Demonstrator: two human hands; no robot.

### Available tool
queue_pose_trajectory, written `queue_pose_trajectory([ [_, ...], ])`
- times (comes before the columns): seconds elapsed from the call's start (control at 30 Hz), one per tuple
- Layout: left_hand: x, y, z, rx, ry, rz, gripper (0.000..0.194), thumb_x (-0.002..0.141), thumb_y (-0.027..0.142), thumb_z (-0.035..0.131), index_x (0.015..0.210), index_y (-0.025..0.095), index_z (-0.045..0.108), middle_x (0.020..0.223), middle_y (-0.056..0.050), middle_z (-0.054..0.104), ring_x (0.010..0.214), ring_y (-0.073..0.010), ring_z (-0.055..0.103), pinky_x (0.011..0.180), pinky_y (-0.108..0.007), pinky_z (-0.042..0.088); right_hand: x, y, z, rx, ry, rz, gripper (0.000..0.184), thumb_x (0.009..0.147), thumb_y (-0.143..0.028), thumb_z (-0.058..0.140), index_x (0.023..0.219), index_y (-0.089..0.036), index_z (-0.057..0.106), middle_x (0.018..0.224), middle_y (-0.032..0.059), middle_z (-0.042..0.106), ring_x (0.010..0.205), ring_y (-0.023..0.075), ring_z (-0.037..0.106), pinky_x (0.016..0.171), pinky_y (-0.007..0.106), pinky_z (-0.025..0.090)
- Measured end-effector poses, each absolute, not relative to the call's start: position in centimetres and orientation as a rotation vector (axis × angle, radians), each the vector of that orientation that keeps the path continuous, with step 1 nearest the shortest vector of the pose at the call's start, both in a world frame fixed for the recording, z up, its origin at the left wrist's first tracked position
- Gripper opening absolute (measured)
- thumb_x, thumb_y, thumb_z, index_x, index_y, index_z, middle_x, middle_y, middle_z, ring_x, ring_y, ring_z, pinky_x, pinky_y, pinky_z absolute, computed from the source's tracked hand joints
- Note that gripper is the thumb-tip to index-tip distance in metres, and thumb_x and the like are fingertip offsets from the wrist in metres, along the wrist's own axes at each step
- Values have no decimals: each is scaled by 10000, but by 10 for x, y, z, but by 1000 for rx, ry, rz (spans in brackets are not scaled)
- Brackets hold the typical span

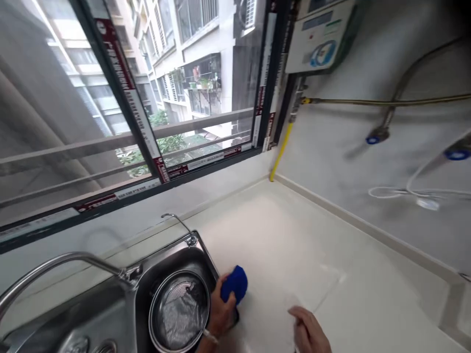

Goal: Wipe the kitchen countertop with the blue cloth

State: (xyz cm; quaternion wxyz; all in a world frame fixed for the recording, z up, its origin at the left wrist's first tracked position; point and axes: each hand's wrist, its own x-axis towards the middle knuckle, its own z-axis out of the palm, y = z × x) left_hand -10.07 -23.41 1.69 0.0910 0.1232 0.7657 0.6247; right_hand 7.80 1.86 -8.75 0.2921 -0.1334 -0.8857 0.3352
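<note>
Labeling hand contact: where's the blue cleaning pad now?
In the head view, the bright blue cleaning pad is in the left hand, at the right edge of the steel sink, beside the round steel pan and above the cream countertop.

Okay, quick count from where I'm standing: two hands (pixel 221 311), one blue cloth (pixel 235 284), and one wristband (pixel 210 336). There's one stainless steel sink basin (pixel 172 257) with one round metal pan (pixel 178 311) in it, plus two faucets (pixel 66 262), one big and one skinny. On the wall I get one water heater (pixel 320 37), one yellow hose (pixel 281 152), and two blue-capped valves (pixel 377 136). Oh, and two window panes (pixel 198 63).
</note>
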Motion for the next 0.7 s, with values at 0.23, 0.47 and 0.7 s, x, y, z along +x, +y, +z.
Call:
queue_pose_trajectory([
  [0.23,-187,-337,46,-719,2680,2141,614,822,478,522,1315,113,544,1188,-166,668,1018,-263,673,929,-417,559,-14,62,-62,-212,-2483,651,361,891,-271,404,1198,-250,592,1279,128,629,1190,317,616,991,568,534],
  [0.47,-301,-392,93,-805,3121,1923,614,907,364,451,1463,112,381,1433,-180,509,1297,-254,507,1149,-409,378,-58,73,-80,-250,-2453,257,374,880,-247,380,1189,-141,561,1223,199,600,1165,337,591,952,522,538],
  [0.7,-359,-417,58,-1258,2977,1164,744,824,247,554,1471,-60,350,1562,-385,174,1471,-542,74,1135,-740,113,-50,80,-83,-284,-2480,158,388,895,-239,371,1206,-113,566,1251,183,594,1100,289,606,921,449,527],
])
